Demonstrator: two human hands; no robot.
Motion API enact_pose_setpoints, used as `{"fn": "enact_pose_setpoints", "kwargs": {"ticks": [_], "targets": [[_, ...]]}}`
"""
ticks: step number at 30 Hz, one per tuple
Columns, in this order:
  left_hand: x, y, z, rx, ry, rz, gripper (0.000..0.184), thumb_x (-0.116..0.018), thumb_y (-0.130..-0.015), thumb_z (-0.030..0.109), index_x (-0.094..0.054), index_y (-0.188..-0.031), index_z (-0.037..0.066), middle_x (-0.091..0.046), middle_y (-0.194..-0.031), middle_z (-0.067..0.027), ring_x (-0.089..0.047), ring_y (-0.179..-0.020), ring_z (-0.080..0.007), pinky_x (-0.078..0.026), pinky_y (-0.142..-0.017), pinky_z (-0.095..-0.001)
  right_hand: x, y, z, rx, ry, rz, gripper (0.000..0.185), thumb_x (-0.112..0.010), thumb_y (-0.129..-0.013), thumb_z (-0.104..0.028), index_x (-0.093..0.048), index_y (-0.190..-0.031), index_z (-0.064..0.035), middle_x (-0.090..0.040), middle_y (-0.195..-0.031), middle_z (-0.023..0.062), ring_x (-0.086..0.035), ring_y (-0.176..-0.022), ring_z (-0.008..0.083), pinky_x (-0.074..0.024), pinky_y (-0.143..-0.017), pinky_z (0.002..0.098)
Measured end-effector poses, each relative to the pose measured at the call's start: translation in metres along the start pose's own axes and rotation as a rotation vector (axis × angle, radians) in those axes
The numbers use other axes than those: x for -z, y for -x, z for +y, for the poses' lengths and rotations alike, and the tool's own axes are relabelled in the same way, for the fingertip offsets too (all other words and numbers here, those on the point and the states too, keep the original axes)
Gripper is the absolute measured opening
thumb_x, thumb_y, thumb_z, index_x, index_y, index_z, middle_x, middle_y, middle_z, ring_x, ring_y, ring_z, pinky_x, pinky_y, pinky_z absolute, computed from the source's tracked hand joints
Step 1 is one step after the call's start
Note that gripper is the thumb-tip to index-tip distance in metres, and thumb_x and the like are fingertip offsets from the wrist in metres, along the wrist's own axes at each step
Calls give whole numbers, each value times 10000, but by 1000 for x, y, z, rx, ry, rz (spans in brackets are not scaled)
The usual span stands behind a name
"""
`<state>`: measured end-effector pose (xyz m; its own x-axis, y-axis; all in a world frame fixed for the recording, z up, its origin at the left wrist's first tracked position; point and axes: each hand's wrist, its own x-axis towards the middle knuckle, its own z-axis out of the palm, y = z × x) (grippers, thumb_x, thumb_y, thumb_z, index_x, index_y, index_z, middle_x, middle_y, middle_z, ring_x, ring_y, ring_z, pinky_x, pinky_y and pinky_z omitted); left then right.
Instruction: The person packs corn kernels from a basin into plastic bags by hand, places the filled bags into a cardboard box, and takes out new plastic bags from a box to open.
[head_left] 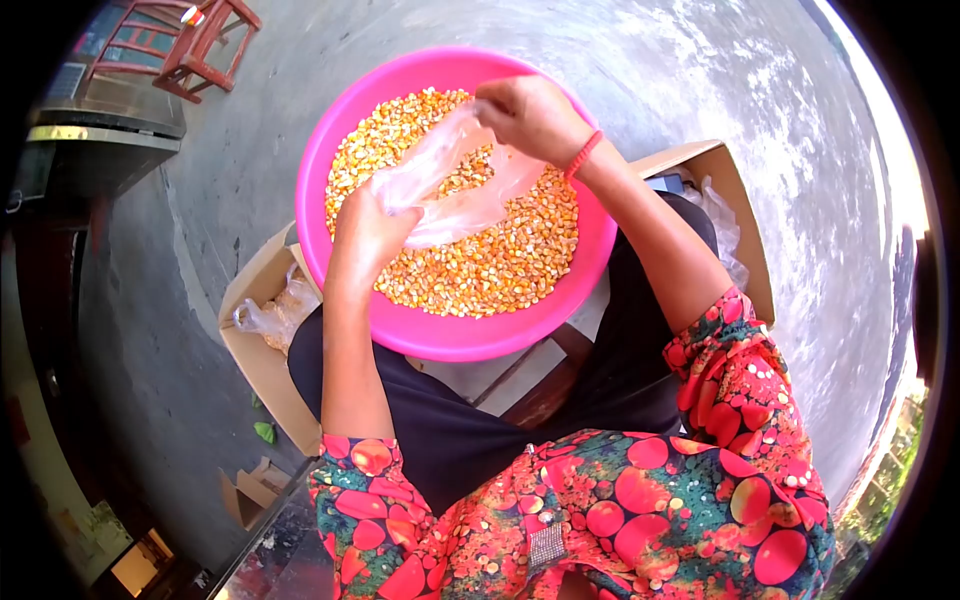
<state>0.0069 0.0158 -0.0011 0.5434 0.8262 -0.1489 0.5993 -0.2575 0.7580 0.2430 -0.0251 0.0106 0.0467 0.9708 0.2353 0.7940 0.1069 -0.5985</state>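
Observation:
A clear plastic bag (455, 215) is stretched between my two hands above the corn kernels (480, 275), its mouth spread apart. My left hand (370, 222) grips the near left side of the bag's rim. The far right side of the rim is pinched in my right hand (532, 117), which has a red band (583, 155) at its wrist. Under both hands is a pink basin (450, 345), with yellow-orange kernels spread across its bottom. Kernels show through the bag's opening; whether any lie inside the bag I cannot tell.
Left of the basin stands a cardboard box (262, 350) holding a plastic bag of kernels (285, 310). Another cardboard box (752, 240) with plastic bags (715, 215) is at the right. A wooden chair (195, 50) stands at the far left on the concrete floor (270, 120).

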Motion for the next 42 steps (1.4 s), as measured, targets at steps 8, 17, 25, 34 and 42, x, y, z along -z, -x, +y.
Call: {"fn": "enact_pose_setpoints", "kwargs": {"ticks": [8, 17, 25, 34, 42], "targets": [[13, -9, 43, -98, 423, 268, 242, -583, -725, -46, -591, -966, -42, -631, -861, -76, -575, -758, -107, -460, -673, -235, 50, 2, -13, -230, -547, 211, 207, -495, -851, -200, -574, -803, -15, -573, -597, 42, -545, -519, 100, -448, -505, 246], [1, -20, 12, 191, 1093, 106, 265, -517, -756, -38, -540, -1017, 3, -560, -742, -18, -518, -591, -67, -426, -503, -218, 35, 5, -34, 48, -306, 331, 196, -565, -770, -52, -553, -964, -28, -582, -673, 27, -523, -544, 66, -423, -484, 218], [-5, -9, 32, 126, 942, 183, 109, -613, -836, 187, -581, -868, 88, -492, -636, 46, -425, -491, -25, -310, -390, -180, -5, 14, -30, 376, 70, -599, 135, -591, -750, -173, -597, -795, -46, -619, -774, 123, -606, -705, 296, -480, -633, 394], [-16, -21, 28, 67, 1091, 116, 159, -602, -831, 112, -603, -974, 44, -624, -854, -28, -584, -738, -91, -474, -624, -231, 44, 9, -21, 158, -205, -433, 206, -604, -740, -83, -611, -939, -29, -627, -826, 91, -606, -804, 200, -470, -735, 323], [-6, -11, 55, 159, 1059, 48, 134, -615, -837, 190, -600, -926, 91, -536, -684, 49, -441, -499, -9, -334, -394, -162, -32, 37, -73, 331, -491, -669, 163, -541, -783, -115, -619, -885, -14, -644, -845, 115, -611, -799, 268, -468, -723, 363]]}}
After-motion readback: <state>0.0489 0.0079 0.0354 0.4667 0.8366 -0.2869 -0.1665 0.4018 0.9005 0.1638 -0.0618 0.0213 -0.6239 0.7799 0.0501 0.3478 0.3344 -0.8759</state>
